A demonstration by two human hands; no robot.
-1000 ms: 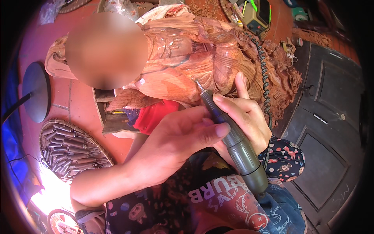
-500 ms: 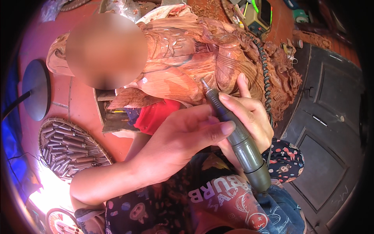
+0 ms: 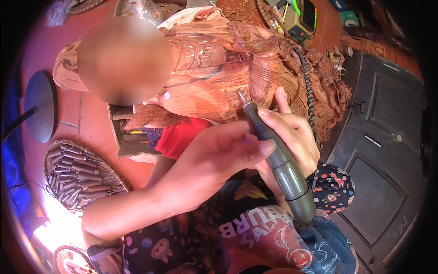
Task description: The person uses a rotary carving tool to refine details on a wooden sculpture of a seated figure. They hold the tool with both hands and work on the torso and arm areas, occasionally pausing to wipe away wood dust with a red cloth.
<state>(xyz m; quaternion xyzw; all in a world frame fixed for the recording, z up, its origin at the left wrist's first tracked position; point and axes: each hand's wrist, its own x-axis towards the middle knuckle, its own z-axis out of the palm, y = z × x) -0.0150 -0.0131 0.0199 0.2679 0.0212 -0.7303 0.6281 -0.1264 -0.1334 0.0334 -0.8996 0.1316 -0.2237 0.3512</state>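
A dark green rotary carving handpiece (image 3: pixel 284 169) slants in front of my body, its thin metal bit (image 3: pixel 240 95) pointing up and away. My right hand (image 3: pixel 295 139) wraps round its far side, with the index finger raised off it. From the left, my left hand (image 3: pixel 210 155) grips the upper part of the handpiece between thumb and fingers; some fingertips are hidden behind it. Just past the bit lies a reddish-brown carved wooden figure (image 3: pixel 205 93) on its side, with draped folds. The bit seems to be held above the wood; contact is not visible. The figure's head area is blurred.
A woven basket (image 3: pixel 119 172) full of chisels sits at left, near a round black base (image 3: pixel 41 107) and a bright light. Red cloth (image 3: pixel 180 137) lies below the carving. A coiled black cord (image 3: pixel 308 80) leads toward a control box (image 3: pixel 301 26). A dark panel (image 3: pixel 388 118) lies at right.
The view has shifted very slightly. Both hands keep the same grip, and the handpiece stays in nearly the same place.
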